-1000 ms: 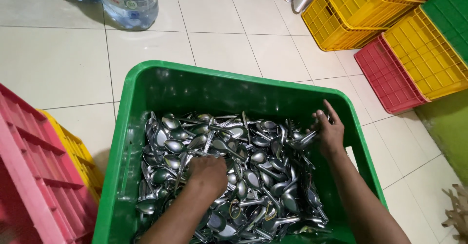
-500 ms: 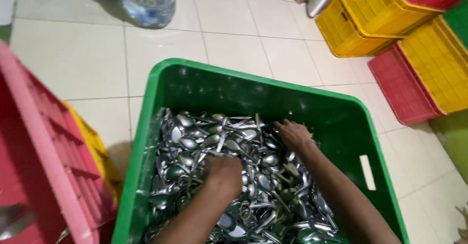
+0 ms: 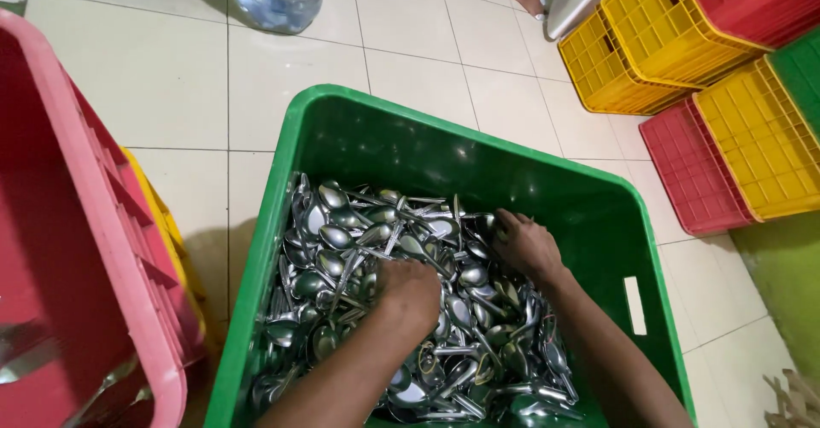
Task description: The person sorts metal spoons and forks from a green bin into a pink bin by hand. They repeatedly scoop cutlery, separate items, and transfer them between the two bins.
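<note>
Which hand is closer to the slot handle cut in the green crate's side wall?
Right. The right hand digs in spoons near the slot; the left hand is mid-pile, farther off.

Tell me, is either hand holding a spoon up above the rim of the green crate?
No, the left hand and the right hand are both pressed down into the pile of metal spoons inside the green crate.

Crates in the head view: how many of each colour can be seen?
Green: 2, the green crate of spoons and one at far right
Red: 3
Yellow: 4
Total: 9
</note>
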